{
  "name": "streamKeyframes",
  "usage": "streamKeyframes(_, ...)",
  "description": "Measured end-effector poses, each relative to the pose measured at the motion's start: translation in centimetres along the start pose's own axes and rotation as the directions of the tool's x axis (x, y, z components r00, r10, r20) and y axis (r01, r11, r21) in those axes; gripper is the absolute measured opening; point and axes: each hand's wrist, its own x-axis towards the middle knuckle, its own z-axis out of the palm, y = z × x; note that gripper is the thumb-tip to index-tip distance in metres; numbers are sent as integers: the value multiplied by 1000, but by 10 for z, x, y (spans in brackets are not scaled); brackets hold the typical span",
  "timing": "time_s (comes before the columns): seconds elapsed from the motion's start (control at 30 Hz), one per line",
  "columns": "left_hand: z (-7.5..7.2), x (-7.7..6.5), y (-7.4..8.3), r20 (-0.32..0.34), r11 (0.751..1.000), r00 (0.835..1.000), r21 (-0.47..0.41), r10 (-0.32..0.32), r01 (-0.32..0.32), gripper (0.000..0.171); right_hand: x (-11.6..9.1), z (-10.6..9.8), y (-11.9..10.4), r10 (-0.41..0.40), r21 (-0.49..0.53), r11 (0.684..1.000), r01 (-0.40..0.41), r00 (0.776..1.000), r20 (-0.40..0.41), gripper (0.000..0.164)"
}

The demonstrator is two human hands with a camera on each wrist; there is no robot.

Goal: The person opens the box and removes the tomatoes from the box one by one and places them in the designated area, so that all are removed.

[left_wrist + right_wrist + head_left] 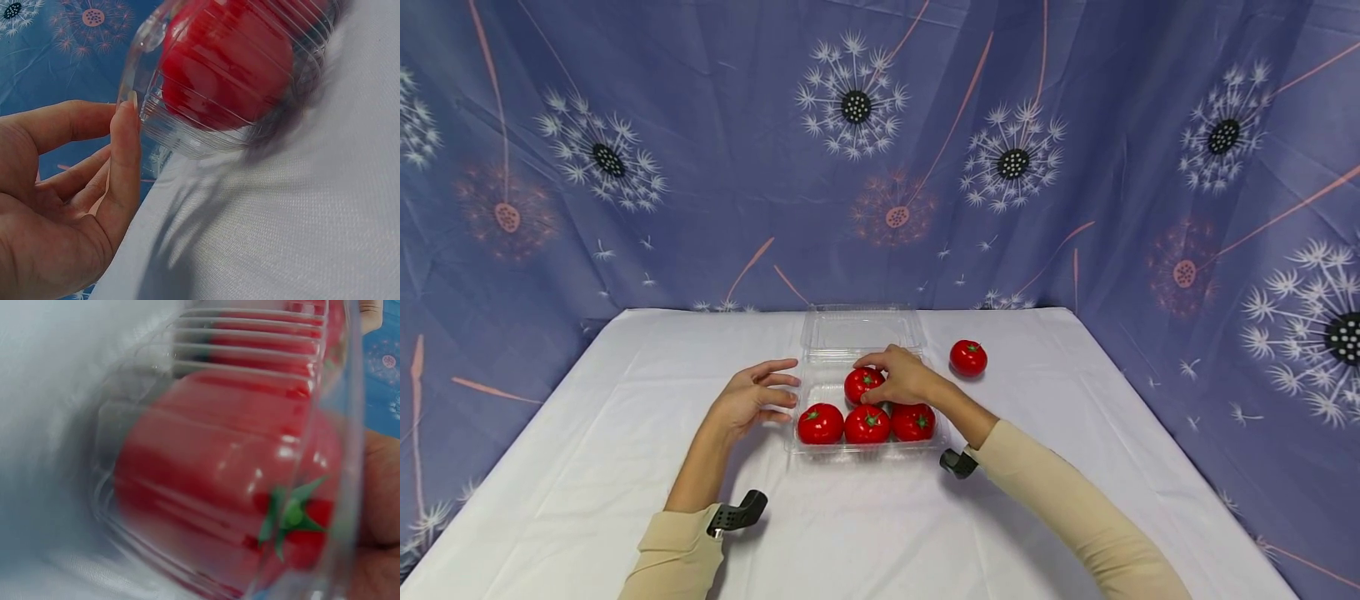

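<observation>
A clear plastic clamshell box sits on the table with its lid folded back. Three red tomatoes with green stems line its front row: left, middle and right. Behind them, my right hand grips another tomato between thumb and fingers, inside the box outline. My left hand is at the box's left side, fingers extended; in the left wrist view its fingertips are right at the box wall. Through the plastic, the right wrist view shows one tomato close up.
One more tomato lies on the white tablecloth, right of the lid. A blue curtain with dandelion prints hangs behind the table and along both sides.
</observation>
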Motion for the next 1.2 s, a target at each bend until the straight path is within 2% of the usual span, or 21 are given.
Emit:
streamKeyframes(0.37,1,1,0,0,1000,1000,6,4,-4,69,-3,-1,-2,-16,-93,996,18,1000,22,57)
streamKeyframes(0.87,0,1,-1,-4,1000,1000,4,5,-5,69,-3,1,-3,37,-51,998,-36,999,24,56)
streamKeyframes(1.2,1,1,-1,0,1000,1000,7,6,-6,71,-3,3,0,12,-39,999,-12,1000,5,57)
